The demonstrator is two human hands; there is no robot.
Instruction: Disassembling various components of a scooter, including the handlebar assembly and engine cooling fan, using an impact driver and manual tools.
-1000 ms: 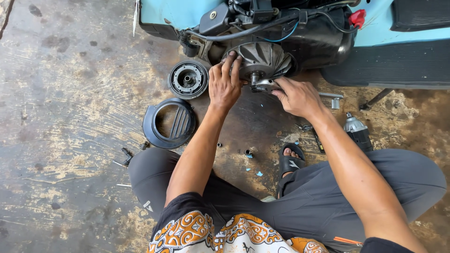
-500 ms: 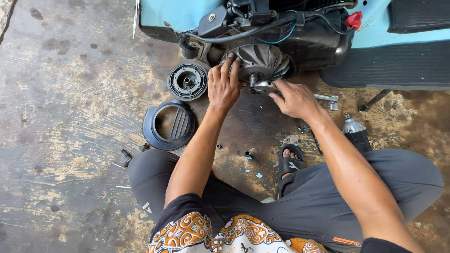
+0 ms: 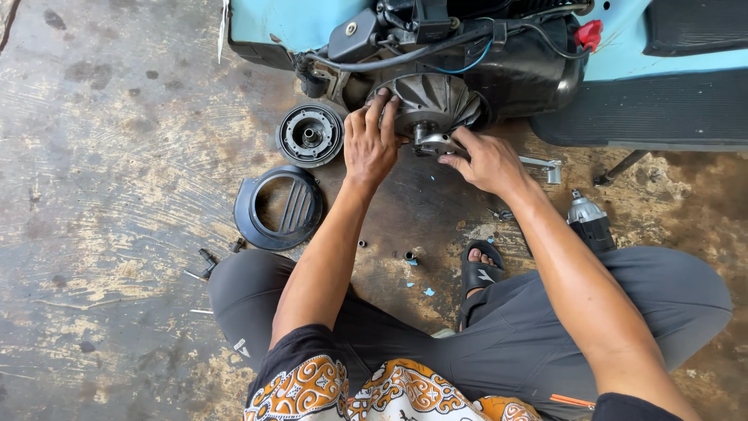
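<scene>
Ribbed grey metal fan (image 3: 436,100) — both hands (image 3: 372,146) gripping it.

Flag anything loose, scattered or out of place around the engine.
Round black fan cover and a hub-like disc lie off the engine on the floor. Small bolts and blue fragments are scattered near the sandal. Nothing looks spilled.
</scene>
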